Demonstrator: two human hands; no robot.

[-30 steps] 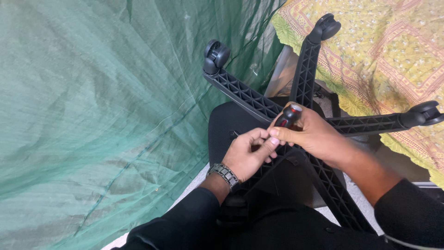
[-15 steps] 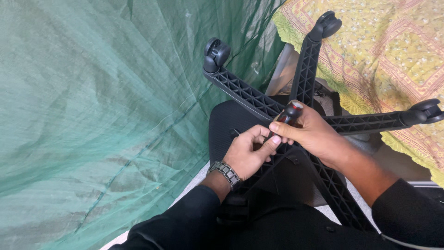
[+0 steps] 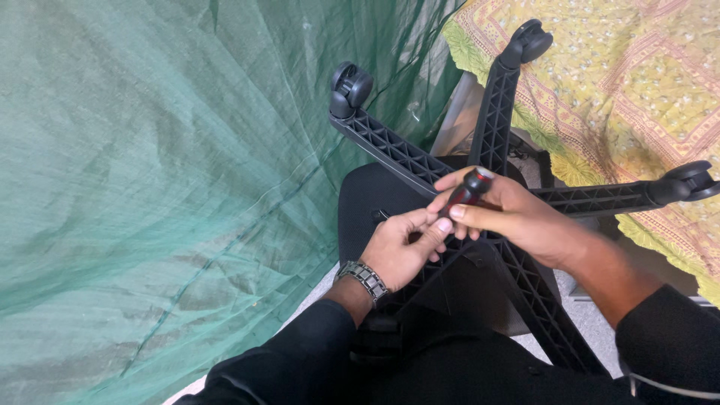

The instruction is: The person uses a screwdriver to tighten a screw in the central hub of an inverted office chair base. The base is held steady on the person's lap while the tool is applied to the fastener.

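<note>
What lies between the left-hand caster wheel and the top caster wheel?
In the head view, only green mesh netting shows between the left caster and the top caster.

Green netting (image 3: 150, 187) left; yellow patterned cloth (image 3: 637, 82) right.

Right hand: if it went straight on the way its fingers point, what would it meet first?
Probably the left hand: the right hand, gripping a red and black screwdriver handle, points leftward at it, and their fingers already seem to touch.
</note>
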